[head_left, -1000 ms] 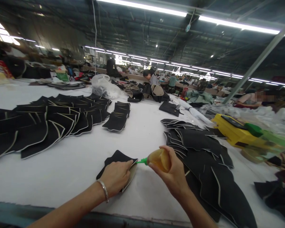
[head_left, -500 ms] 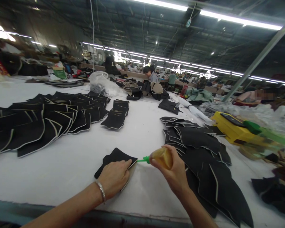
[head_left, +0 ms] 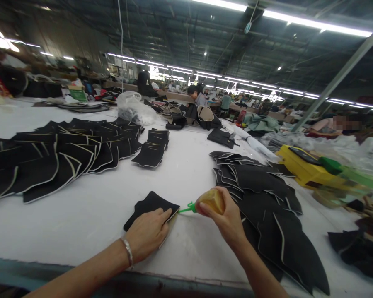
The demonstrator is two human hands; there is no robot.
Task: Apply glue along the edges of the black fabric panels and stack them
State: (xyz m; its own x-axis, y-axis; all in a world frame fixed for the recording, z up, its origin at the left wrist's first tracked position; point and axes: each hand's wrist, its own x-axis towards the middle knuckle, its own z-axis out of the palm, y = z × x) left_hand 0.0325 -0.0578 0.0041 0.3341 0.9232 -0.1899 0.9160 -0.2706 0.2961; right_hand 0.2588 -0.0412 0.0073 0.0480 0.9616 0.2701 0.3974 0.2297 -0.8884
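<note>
1. Head view: left hand (head_left: 151, 231) lies over a black panel (head_left: 152, 205), index finger reaching to its right corner. Fingers bent and close together, pressing from above; thumb mostly hidden, so cannot tell whether they also pinch.
2. Right hand (head_left: 230, 217): fingers and thumb wrapped around an amber bottle (head_left: 214, 202), firm hold. Bottle tipped sideways, green nozzle (head_left: 189, 208) aimed left.
3. Nozzle tip right at the panel's right corner; contact too fine to tell. Pale trim along that edge.
4. Panel sits on the white counter (head_left: 186, 176), near the front edge. Both forearms cross that edge, which shows blue-grey below.
5. Left side: spread (head_left: 71, 153) of overlapping dark pieces, pale rims facing the worker, running out past the picture's border. Small stack (head_left: 151, 151) just beside its right end.
6. Right side: pile (head_left: 267, 186) of similar pieces close by the right hand and forearm; tightest side for moving.
7. Widest room: white surface between stack and pile, continuing toward the panel. More of it left of the left forearm.
8. Farther off: clear bag (head_left: 135, 109) beyond the spread; yellow box (head_left: 301, 167) beyond the pile's right flank.
</note>
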